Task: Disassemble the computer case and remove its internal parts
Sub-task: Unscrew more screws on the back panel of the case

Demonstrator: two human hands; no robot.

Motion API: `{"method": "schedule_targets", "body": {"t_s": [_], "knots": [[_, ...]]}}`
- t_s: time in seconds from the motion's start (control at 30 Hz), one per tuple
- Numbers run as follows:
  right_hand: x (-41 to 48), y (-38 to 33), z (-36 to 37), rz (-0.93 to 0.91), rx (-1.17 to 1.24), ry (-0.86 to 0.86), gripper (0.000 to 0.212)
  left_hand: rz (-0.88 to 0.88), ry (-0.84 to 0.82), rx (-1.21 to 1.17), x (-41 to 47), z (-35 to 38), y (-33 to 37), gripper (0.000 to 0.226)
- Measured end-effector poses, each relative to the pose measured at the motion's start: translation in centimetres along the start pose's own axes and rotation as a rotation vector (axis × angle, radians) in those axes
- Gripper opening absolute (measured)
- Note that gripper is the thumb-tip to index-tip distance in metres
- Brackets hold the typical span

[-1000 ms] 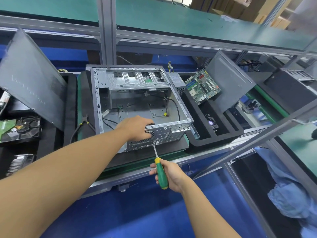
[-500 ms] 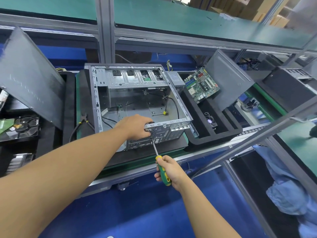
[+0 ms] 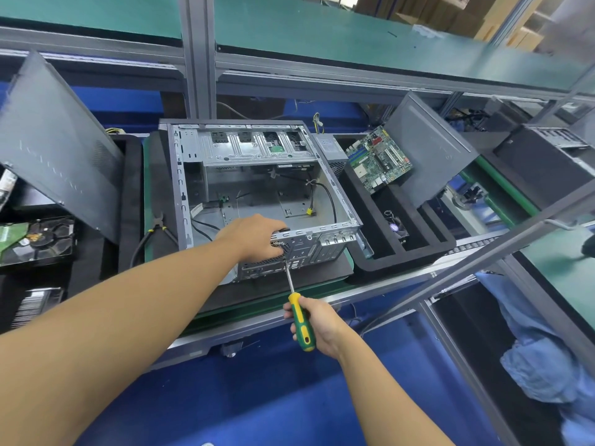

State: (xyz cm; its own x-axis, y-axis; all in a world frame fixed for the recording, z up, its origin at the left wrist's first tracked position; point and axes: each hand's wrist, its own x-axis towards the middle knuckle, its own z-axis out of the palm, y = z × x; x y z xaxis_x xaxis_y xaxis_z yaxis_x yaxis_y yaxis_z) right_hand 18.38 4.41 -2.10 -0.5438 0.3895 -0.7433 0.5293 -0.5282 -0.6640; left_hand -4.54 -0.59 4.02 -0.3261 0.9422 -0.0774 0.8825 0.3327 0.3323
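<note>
**Both hands working at the rear wall of an opened case on the line desk**

An open grey sheet-metal computer case (image 3: 257, 188) is lying on its side, open face up, on a flat black foam pad (image 3: 322, 272) at the middle of the near edge of the green-matted desk (image 3: 225, 315). Its perforated rear wall is facing that near edge. The left hand (image 3: 254, 236) is reaching over the rear wall, fingers curling round its top rim and gripping it. The right hand (image 3: 317, 326) is closing round the handle of a green-and-yellow screwdriver (image 3: 301, 320), whose steel shaft is pointing up at the rear wall just below the left hand.

Black-handled pliers (image 3: 154, 230) are lying on the desk just beside the case's left wall. Toward the right edge, a black foam tray (image 3: 370, 262) is holding a green motherboard (image 3: 378, 159) propped at a tilt and a small fan (image 3: 397, 226); a dark grey side panel (image 3: 428, 149) is leaning at the tray's far right. Toward the left edge, another grey perforated panel (image 3: 54, 146) is leaning over a bare hard drive (image 3: 35, 239).

A grey aluminium post (image 3: 196, 53) is rising behind the case, carrying a green-topped upper shelf (image 3: 322, 30). Brown cardboard boxes (image 3: 418, 11) are stacking up beyond it. Below the near edge, a blue floor (image 3: 257, 397) is showing, with a crumpled light-blue cloth (image 3: 547, 365) lying to the right.
</note>
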Motion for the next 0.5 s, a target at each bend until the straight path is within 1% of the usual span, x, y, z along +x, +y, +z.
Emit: {"method": "schedule_targets", "body": {"t_s": [0.37,0.5], "knots": [[0.44,0.9,-0.69,-0.159,-0.097,0.063,0.026,-0.005,0.005,-0.005,-0.14,-0.07,0.09,0.047],[0.77,0.86,-0.75,-0.172,-0.095,0.113,0.022,-0.007,0.008,0.0,-0.12,-0.09,0.12,0.047]]}}
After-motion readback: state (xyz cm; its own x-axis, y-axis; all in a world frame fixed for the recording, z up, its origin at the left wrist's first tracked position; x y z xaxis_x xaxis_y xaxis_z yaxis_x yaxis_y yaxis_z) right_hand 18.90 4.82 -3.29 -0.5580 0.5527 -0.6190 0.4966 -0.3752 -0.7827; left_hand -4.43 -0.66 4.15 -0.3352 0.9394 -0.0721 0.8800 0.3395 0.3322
